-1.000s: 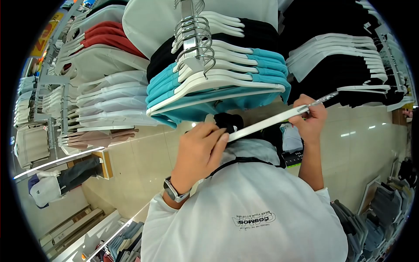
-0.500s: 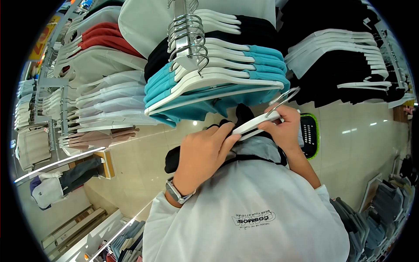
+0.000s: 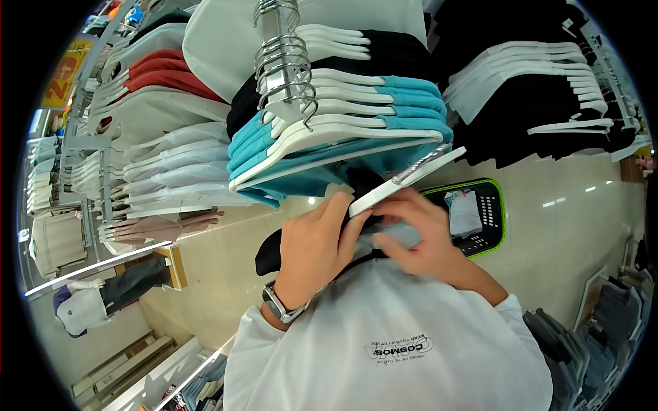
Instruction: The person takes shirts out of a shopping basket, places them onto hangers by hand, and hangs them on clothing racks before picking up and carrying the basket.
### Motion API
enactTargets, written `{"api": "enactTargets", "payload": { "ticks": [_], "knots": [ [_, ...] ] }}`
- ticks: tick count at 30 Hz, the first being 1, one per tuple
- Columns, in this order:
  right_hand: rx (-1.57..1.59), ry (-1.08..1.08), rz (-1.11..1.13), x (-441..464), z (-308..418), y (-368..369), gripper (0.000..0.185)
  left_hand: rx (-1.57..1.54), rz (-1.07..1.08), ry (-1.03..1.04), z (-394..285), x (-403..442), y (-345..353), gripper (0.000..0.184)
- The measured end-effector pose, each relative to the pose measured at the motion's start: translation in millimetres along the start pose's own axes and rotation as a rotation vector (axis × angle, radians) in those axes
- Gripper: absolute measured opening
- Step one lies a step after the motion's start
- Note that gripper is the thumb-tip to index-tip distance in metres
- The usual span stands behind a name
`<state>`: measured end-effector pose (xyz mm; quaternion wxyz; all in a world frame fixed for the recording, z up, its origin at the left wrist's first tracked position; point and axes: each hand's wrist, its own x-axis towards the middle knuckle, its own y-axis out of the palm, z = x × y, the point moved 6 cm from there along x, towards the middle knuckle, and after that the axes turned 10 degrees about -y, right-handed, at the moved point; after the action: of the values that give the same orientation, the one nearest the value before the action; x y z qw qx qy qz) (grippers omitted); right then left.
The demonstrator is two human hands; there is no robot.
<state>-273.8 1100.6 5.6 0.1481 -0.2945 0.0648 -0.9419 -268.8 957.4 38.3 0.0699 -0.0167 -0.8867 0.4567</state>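
Note:
My left hand (image 3: pixel 312 243), with a watch at its wrist, pinches one end of a white clothes hanger (image 3: pixel 411 179) in front of my body. The hanger is tilted, its other end pointing up to the right, with its metal hook along it. My right hand (image 3: pixel 421 236) is under the hanger, off it, slightly blurred, with thumb and fingers apart. Just beyond the hands, turquoise garments (image 3: pixel 418 116) hang on white hangers from a metal display arm (image 3: pixel 282 68). The front hanger (image 3: pixel 343 137) on that arm faces me.
A black basket (image 3: pixel 505 219) with a green rim stands on the floor at right, a packaged item (image 3: pixel 465 212) inside. Black garments (image 3: pixel 528 109) hang at right, red garments (image 3: pixel 164 79) and white ones at left. Folded dark clothes (image 3: pixel 569 356) are at lower right.
My right hand has let go of the hanger and moved down and left beneath it. The hanger has swung so its free end points up right. More of the basket shows.

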Motion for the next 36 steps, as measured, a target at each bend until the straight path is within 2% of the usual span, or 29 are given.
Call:
{"api": "enactTargets", "payload": {
  "ticks": [2, 5, 8, 9, 10, 12, 14, 15, 19, 20, 22, 25, 28, 29, 31, 33, 34, 36],
  "knots": [
    [0.094, 0.169, 0.164, -10, -9, 25, 0.033, -0.022, -0.025, 0.038, -1, 0, -1, 0.018],
    [0.271, 0.394, 0.527, -24, -16, 47, 0.03, -0.035, -0.011, 0.005, 5, -1, -4, 0.018],
    [-0.035, 0.236, 0.651, -32, -38, 46, 0.028, -0.066, -0.008, -0.046, 15, -2, -17, 0.016],
    [-0.147, 0.221, 0.629, -36, -49, 40, 0.031, -0.1, -0.013, -0.095, 22, -4, -23, 0.016],
    [-0.244, 0.324, 0.673, -45, -64, 32, 0.031, -0.134, -0.017, -0.143, 30, -6, -30, 0.015],
    [-0.391, 0.229, 0.529, -55, -84, 11, 0.031, -0.126, -0.077, -0.099, 38, -8, -47, 0.014],
    [-0.307, 0.444, 0.478, -52, -91, -11, 0.032, -0.225, -0.078, -0.166, 49, -13, -56, 0.014],
    [-0.164, 0.56, 0.42, -56, -92, -19, 0.04, -0.221, -0.067, -0.142, 52, -13, -58, 0.018],
    [0.609, 0.721, -0.491, -70, -102, -37, 0.075, -0.333, -0.092, -0.088, 61, -16, -61, 0.022],
    [0.716, 0.708, -0.49, -64, -98, -39, 0.078, -0.327, -0.074, -0.074, 62, -16, -59, 0.022],
    [0.704, 0.679, -0.495, -63, -95, -43, 0.073, -0.311, -0.044, -0.056, 67, -19, -60, 0.022],
    [0.708, 0.769, -0.557, -70, -103, -44, 0.068, -0.274, -0.038, -0.055, 68, -19, -57, 0.026],
    [0.73, 0.737, -0.583, -60, -95, -37, 0.061, -0.341, -0.215, -0.113, 59, -19, -53, 0.033],
    [0.675, 0.72, -0.583, -57, -92, -38, 0.06, -0.44, -0.298, -0.095, 60, -21, -50, 0.036],
    [0.565, 0.682, -0.586, -53, -88, -40, 0.058, -0.392, -0.359, -0.054, 66, -28, -49, 0.035],
    [0.185, 0.556, -0.534, -54, -83, -58, 0.056, -0.36, -0.425, -0.042, 75, -33, -49, 0.033],
    [-0.004, 0.492, -0.503, -56, -81, -68, 0.055, -0.383, -0.39, -0.072, 78, -34, -51, 0.033],
    [-0.148, 0.26, -0.4, -56, -75, -80, 0.045, -0.429, -0.324, -0.135, 82, -34, -54, 0.033]
  ]
}}
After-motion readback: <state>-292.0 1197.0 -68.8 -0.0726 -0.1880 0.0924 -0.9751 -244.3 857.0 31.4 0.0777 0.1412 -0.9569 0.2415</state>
